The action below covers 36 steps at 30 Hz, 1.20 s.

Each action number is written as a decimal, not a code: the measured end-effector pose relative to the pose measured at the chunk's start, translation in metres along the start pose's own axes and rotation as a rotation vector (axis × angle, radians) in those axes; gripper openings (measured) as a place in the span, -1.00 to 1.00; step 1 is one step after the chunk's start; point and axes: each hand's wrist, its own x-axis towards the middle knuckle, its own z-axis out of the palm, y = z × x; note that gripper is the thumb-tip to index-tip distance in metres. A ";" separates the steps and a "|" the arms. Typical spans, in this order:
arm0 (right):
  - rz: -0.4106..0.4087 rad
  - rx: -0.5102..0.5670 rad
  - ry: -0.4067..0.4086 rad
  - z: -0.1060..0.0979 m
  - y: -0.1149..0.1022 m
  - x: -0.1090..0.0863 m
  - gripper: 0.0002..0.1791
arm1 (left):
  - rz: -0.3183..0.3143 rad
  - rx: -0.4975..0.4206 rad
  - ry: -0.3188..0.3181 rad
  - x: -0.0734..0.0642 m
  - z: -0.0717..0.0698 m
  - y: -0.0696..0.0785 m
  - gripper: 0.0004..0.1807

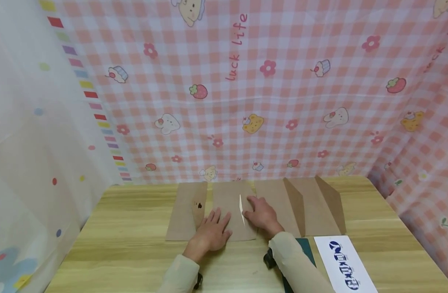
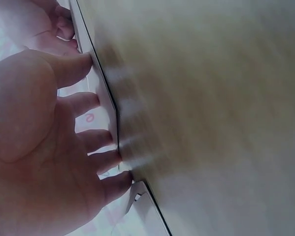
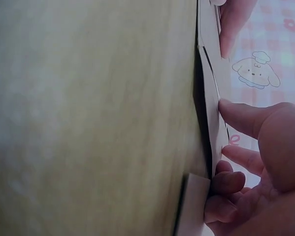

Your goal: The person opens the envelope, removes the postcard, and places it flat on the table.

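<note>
Brown kraft paper envelopes lie in a row along the back of the table. My left hand (image 1: 211, 235) rests with spread fingers on the second envelope (image 1: 224, 195) from the left. On its right part my right hand (image 1: 262, 213) touches the paper with thumb and forefinger, the other fingers bent in the right wrist view. Between the hands a thin white sliver (image 1: 241, 203) shows on that envelope. Left of it lies another envelope (image 1: 181, 207), with a small dark mark on its flap. To the right are an envelope (image 1: 273, 191) and a further one (image 1: 312, 203), their flaps partly raised.
A white sheet (image 1: 343, 260) with dark blue printing lies at the front right. Beside it, a dark green flat item (image 1: 305, 248) is partly under my right forearm. A pink checked cloth (image 1: 268, 93) hangs behind the wooden table (image 1: 128, 228).
</note>
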 end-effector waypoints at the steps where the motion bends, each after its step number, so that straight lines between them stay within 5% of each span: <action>1: 0.006 -0.004 -0.002 0.000 -0.001 0.000 -0.39 | 0.002 -0.003 0.000 0.000 -0.001 0.000 -0.37; 16: 0.077 -0.021 -0.016 0.000 -0.005 -0.001 -0.37 | 0.000 -0.014 -0.007 0.000 0.000 -0.001 -0.36; 36: 0.073 -0.026 -0.025 -0.002 -0.004 0.002 -0.37 | 0.011 -0.030 -0.004 -0.001 -0.002 -0.001 -0.35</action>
